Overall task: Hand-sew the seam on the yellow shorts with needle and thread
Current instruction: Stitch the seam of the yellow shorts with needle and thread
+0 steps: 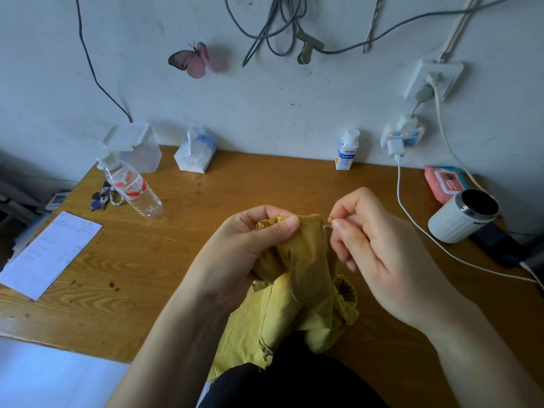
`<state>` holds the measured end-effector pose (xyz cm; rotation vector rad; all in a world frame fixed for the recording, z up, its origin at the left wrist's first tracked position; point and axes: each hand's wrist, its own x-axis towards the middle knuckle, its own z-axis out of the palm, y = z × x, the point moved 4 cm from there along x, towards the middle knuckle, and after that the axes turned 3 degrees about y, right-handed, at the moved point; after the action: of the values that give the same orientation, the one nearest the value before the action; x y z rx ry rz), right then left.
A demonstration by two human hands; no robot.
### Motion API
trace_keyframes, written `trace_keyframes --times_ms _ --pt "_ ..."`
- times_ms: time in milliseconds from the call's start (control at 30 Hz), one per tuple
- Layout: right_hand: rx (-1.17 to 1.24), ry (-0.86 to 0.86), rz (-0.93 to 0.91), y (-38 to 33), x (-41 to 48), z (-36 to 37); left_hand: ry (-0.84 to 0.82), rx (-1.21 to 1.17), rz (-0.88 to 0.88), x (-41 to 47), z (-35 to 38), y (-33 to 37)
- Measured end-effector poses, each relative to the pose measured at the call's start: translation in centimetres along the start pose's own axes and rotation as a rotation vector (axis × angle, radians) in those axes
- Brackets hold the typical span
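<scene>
Head view gives us a wooden bench (188,260) pushed against a scuffed white wall (265,113). A pink paper butterfly (191,60) and looped grey cables (276,28) hang on the wall, and a wall socket (432,79) sits above the bench's far right corner.

Along the far edge stand a clear plastic container (138,151), a tissue pack (195,154), a small white bottle (347,153) and a plugged-in adapter (401,135). A water bottle (132,187) lies tilted near the far left corner, with keys (103,198) just beside it and a printed sheet (50,254) at the left edge. Near the right edge we see a pink wipes pack (444,182), a white cup (462,216) lying on its side and a white cable (412,219) trailing across the wood.

The water bottle's label is red and white and the small bottle's is blue and yellow. We cannot read the writing on either, nor on the sheet.

The yellow shorts (297,290) hang bunched over the near edge onto dark cloth (294,378). Our left hand (253,245) has its fingers clamped on a gathered fold at the top. Our right hand (371,245) pinches the needle (327,227) between thumb and forefinger, at the fabric's right edge. The thread is too fine to make out.

Bare wood shows between the hands and the far row.
</scene>
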<state>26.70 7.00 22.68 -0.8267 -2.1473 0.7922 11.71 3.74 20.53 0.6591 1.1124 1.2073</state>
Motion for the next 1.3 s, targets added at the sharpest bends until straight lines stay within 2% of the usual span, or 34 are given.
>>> trace_keyframes --times_ms 133,300,700,933,1167,1300 --pt "-0.11 0.041 -0.071 -0.8 0.0 -0.3 -0.003 -0.015 0.0 0.0 -0.1 0.0" --pt "-0.171 0.064 -0.054 -0.9 0.0 -0.4 0.001 -0.019 0.002 0.1 -0.2 0.1" --pt "-0.199 0.033 -0.027 -1.1 0.2 -0.6 0.0 -0.009 0.026 0.1 -0.4 0.0" --pt "-0.219 -0.048 0.072 -0.5 0.4 -0.5 0.064 0.204 0.223 -0.1 -0.3 0.3" --pt "0.021 -0.191 0.277 0.9 0.3 -0.2 0.134 0.444 0.389 -0.5 0.1 0.7" --pt "0.003 -0.177 0.26 0.7 0.3 -0.3 0.167 0.506 0.431 -0.6 0.4 0.8"
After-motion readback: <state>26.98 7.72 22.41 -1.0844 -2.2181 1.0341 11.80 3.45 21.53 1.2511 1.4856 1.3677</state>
